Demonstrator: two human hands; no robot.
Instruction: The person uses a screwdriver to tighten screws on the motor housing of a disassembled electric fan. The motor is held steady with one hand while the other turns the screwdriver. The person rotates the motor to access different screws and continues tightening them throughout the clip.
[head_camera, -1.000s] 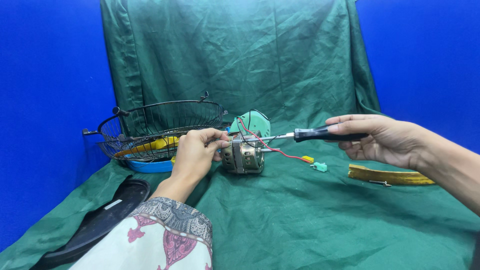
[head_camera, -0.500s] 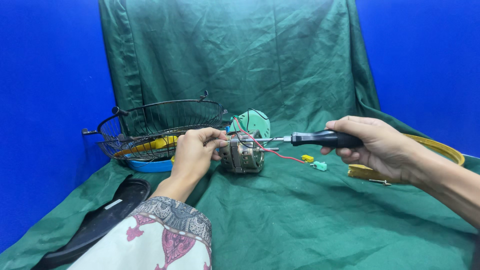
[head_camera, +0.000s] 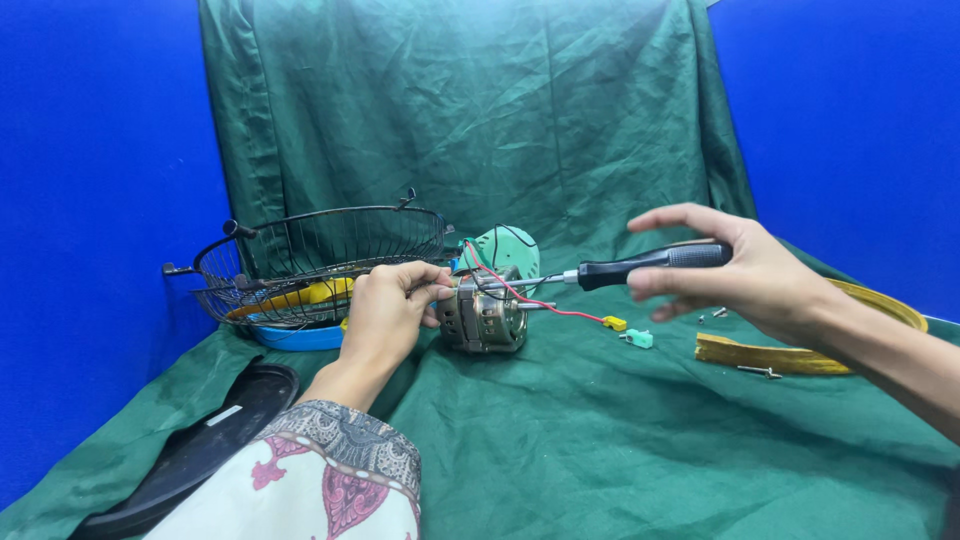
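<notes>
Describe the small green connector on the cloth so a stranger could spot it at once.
Start at the green cloth that covers the table and find the motor at its middle, beside the left hand. Follow the red wire rightward past the yellow connector; just right of that lies the green connector. It is pale mint, lighter than the cloth, and blocky, unlike the metal screws further right.

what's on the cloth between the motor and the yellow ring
In the head view, a small yellow connector and a green connector lie between the motor and the yellow ring, on the red wire.
</notes>
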